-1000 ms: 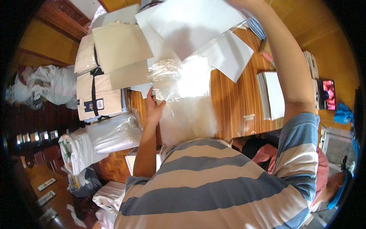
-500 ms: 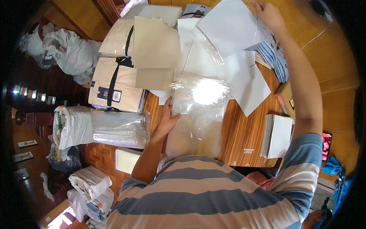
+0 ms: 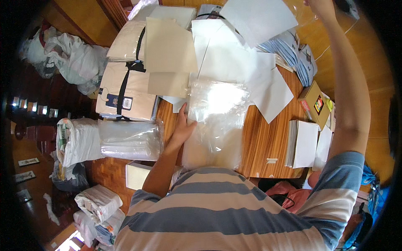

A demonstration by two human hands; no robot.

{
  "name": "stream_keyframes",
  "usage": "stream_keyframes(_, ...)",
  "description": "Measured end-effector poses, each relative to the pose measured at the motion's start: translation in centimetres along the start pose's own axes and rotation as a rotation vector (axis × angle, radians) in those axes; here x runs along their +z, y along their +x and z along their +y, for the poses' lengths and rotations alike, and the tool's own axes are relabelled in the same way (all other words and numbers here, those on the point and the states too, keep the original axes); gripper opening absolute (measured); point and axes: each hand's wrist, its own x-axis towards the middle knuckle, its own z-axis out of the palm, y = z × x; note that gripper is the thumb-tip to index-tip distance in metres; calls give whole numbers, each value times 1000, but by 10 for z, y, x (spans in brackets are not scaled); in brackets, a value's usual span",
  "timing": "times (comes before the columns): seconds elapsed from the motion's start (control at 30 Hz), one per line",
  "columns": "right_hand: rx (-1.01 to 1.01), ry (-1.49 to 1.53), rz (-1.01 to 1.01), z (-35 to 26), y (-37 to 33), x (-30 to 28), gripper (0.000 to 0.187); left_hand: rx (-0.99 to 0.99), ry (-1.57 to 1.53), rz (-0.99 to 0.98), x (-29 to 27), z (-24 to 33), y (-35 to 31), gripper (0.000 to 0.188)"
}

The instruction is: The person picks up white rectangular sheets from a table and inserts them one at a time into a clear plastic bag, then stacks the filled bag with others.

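Observation:
A stack of clear plastic bags (image 3: 213, 138) lies at the table's near edge, glaring white at its far end. At its left side rests my left hand (image 3: 184, 126), index finger stretched out and thumb on the plastic. My right hand (image 3: 321, 7) is raised at the top right, partly cut off by the frame's edge. Its fingers are pinched together; faint glints of clear film show beside them, but what they grip cannot be made out. Left of that hand, a white sheet (image 3: 259, 21) lies tilted above other white sheets (image 3: 222, 58).
Beige cards (image 3: 171, 46) overlap folded beige garments (image 3: 125, 92) with black bands at left. Wrapped clear plastic (image 3: 130, 140) sits nearer. At right are folded blue garments (image 3: 289, 54), a box (image 3: 313, 102) and a stack of white cards (image 3: 305, 144). Filled bags (image 3: 75, 58) stand far left.
My right hand has moved right and up, away from the tilted white sheet's corner. The tilted sheet has shifted slightly. My left hand stays at the plastic bags.

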Motion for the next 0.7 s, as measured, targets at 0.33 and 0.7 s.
stream_keyframes(0.33, -135, -327, 310, -111, -34, 16, 44, 35, 20, 77, -7, -18, -5, 90)
stream_keyframes(0.7, 419, 212, 359, -30, -164, 53, 51, 13, -16, 87, -9, -10, -10, 89)
